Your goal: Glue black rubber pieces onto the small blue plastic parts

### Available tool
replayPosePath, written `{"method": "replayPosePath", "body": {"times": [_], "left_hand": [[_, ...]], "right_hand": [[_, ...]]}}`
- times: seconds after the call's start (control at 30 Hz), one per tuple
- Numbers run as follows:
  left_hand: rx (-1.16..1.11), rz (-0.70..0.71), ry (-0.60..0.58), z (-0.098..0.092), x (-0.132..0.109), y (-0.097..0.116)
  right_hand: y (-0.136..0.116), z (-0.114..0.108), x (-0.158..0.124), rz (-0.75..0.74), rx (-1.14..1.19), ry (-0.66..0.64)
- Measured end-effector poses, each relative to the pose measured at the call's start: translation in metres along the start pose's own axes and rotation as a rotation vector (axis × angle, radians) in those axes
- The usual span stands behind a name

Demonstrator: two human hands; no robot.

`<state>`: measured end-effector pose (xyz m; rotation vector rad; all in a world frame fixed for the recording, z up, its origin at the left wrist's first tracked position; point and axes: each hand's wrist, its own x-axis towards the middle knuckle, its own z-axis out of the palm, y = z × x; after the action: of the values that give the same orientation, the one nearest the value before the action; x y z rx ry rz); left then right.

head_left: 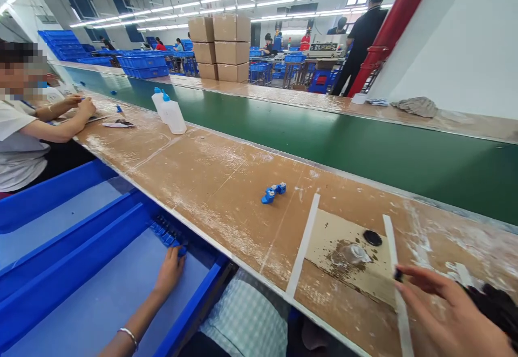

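My left hand (171, 268) reaches into a blue plastic bin, its fingers closed on a small blue part (182, 250). That part sits at the near end of a row of blue and black parts (164, 233) along the bin's wall. Above the bench at the right, my right hand (445, 303) pinches a small black part (399, 274) between thumb and fingertips. Left of it lies a cardboard sheet (324, 233), held by white tape strips and spotted with dark smears. On the sheet are a black round lid (372, 237) and a small clear, whitish dish (356, 253).
Small blue parts (268, 195) lie mid-bench. White bottles (175, 116) with blue caps stand farther left. A green conveyor belt (259, 119) runs behind the bench. Black parts (493, 308) are heaped beyond my right hand. A co-worker (24, 130) sits at the left.
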<state>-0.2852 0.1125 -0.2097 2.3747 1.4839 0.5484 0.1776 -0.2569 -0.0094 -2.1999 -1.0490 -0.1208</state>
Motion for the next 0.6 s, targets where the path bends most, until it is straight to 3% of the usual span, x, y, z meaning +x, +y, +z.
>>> {"method": "replayPosePath", "body": {"times": [0.07, 0.17, 0.43, 0.6], "left_hand": [[-0.002, 0.004, 0.002, -0.001, 0.008, 0.003], [0.003, 0.000, -0.005, -0.005, 0.016, 0.005], [0.058, -0.062, 0.020, -0.023, 0.029, 0.004], [0.098, -0.056, 0.179, -0.033, 0.032, 0.028]], "right_hand": [[-0.029, 0.006, 0.007, -0.051, 0.038, 0.021], [-0.047, 0.018, 0.017, -0.154, 0.093, -0.008], [-0.042, 0.030, 0.033, -0.213, 0.034, -0.082], [-0.039, 0.031, 0.036, -0.240, 0.014, -0.126]]}}
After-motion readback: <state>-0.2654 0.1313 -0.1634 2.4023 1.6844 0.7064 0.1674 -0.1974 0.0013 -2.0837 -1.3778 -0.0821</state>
